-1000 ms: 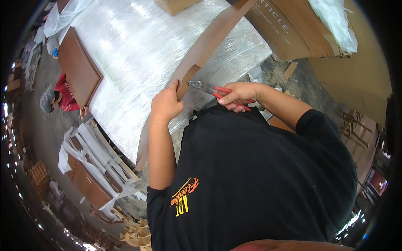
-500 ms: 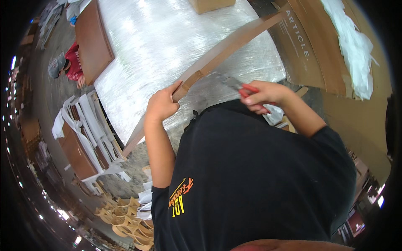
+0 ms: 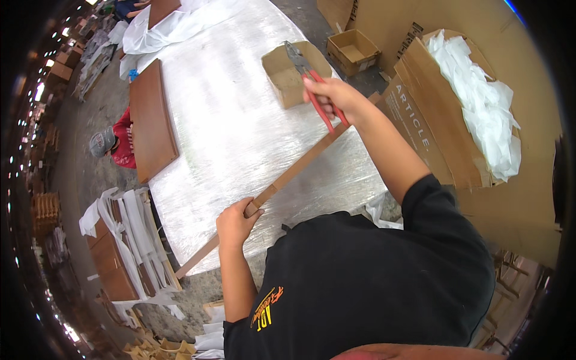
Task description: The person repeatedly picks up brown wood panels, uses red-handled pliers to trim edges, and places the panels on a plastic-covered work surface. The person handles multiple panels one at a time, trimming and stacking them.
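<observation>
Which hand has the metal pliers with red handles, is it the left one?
No, the right hand grips the pliers, while the left hand holds the long, thin brown strip.

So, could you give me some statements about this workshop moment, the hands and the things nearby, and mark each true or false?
1. The right hand holds red-handled pliers. True.
2. The left hand holds nothing. False: it grips a brown strip.
3. In this view, the pliers' metal end overlaps an open cardboard box. True.
4. The capped co-worker wears a yellow top. False: the top is red.
5. Crumpled white wrapping spills from a large carton at the right. True.
</observation>
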A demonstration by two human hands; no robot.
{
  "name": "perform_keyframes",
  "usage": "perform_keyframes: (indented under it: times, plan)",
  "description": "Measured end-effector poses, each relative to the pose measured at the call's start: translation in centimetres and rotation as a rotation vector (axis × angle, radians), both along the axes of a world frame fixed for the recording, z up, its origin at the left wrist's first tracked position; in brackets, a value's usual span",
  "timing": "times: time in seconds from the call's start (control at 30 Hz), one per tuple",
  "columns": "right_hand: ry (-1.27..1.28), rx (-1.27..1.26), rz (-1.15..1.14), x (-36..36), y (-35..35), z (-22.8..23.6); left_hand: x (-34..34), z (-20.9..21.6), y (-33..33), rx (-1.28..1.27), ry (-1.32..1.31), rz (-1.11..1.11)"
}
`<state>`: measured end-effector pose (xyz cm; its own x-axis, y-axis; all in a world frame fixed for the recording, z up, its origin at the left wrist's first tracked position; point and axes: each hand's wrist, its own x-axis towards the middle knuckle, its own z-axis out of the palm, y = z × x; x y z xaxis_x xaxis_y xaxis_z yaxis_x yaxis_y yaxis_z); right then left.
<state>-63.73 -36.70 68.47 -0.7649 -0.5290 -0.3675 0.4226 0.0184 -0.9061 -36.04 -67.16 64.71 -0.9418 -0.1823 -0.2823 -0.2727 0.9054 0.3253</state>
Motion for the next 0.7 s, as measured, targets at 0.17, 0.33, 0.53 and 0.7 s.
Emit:
perform_keyframes:
  times: [0.17, 0.33, 0.53, 0.7]
  plan:
    - [-0.405, -0.058, -0.217, -10.7, -6.9, -5.7, 0.4, -1.6, -1.1, -0.08, 0.313, -0.045]
    - [-0.587, -0.388, -0.451, -13.3, -8.6, -8.1, 0.2, -2.4, -2.4, -0.08, 0.313, -0.072]
    - [-0.208, -0.439, -0.183, -4.0, -4.7, -3.9, -0.7, -1.8, -2.6, -0.046, 0.333, -0.071]
    - [-0.148, -0.245, -0.019, 8.9, -0.9, -3.0, -1.4, -1.6, -2.7, -0.075, 0.19, -0.05]
